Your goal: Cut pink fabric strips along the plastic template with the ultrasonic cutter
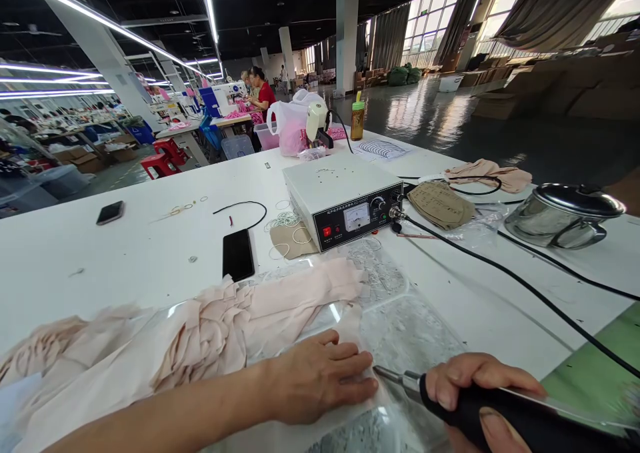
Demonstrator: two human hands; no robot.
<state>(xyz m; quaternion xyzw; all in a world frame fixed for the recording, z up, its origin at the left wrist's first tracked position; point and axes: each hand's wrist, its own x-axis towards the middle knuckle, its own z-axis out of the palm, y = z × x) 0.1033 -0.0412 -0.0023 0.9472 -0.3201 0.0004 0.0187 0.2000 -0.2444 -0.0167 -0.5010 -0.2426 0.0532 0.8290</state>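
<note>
left hand [320,376] on pink fabric [215,333], right hand [480,371] gripping tool [545,416]

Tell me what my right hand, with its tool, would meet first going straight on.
Likely your left hand, whose fingers lie just ahead of the tool tip; depth is unclear, so pale fabric might come first.

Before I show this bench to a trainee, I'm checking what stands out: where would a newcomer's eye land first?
Probably on the black-handled tool in the right hand at lower right, its metal tip close to the left hand on pale pink fabric. Next, perhaps, the white box with a black dial panel, beyond the hands on the white table, then the shiny lidded metal pot at the right.
</note>
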